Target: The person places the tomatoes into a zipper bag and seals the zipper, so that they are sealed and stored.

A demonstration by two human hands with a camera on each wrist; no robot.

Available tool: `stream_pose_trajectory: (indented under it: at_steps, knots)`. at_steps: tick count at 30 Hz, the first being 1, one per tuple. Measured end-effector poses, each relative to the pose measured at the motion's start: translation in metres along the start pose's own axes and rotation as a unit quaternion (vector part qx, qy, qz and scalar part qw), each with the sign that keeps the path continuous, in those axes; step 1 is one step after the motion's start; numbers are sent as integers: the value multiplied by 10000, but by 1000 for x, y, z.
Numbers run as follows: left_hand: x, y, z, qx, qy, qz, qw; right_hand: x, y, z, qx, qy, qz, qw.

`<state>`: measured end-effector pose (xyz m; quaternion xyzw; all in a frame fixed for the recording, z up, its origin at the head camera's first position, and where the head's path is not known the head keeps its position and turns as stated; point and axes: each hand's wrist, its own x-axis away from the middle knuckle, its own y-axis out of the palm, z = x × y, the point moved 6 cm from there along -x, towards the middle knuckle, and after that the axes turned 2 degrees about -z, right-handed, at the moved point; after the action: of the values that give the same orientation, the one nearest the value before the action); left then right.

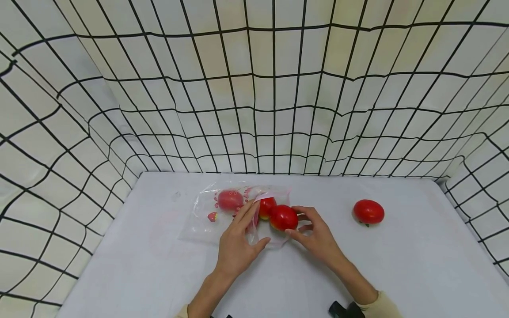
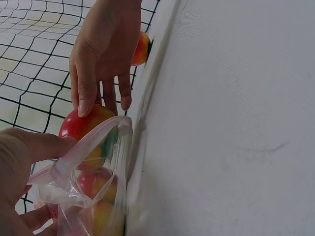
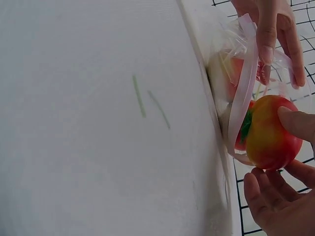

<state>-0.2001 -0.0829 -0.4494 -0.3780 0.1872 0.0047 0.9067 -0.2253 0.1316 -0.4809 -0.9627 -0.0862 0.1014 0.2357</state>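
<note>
A clear plastic zip bag (image 1: 199, 226) with a pink closure strip and red prints lies on the table, its mouth facing right. My left hand (image 1: 237, 249) holds the bag at its mouth, the thumb by the strip (image 2: 96, 142). Inside the bag are red toy tomatoes, one toward the back (image 1: 230, 200) and another close to the mouth (image 1: 267, 207). My right hand (image 1: 321, 242) grips a red-and-yellow tomato (image 3: 273, 132) between thumb and fingers, right at the bag's mouth. The left fingers partly hide the bag's contents.
One more red tomato (image 1: 368, 211) lies on the white table (image 1: 397, 265), to the right of my right hand. A black wire grid (image 1: 274, 110) over pale sheeting stands behind the table and along both sides.
</note>
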Motion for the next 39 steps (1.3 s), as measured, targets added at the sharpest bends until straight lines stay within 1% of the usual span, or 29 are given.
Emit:
stream_pose_trajectory:
  at_steps: [5,10,20,29,34,39]
  knots:
    - [0,0,1,9,-37,8,10000,-3,4,-3,99,-98,94,9999]
    - [0,0,2,30,-54,45,10000,-7,7,-6,310,-58,225,9993]
    - [0,-1,2,63,-73,91,9999,-11,12,-9,411,15,380,9984]
    - [-1,-2,3,79,-64,132,9999,-14,14,-15,489,-299,667,9961]
    - [-1,-3,3,76,-52,163,9998,-14,17,-17,528,-194,751,9956]
    - [-2,-3,4,12,52,231,9997,-16,21,-19,609,-148,787,9949]
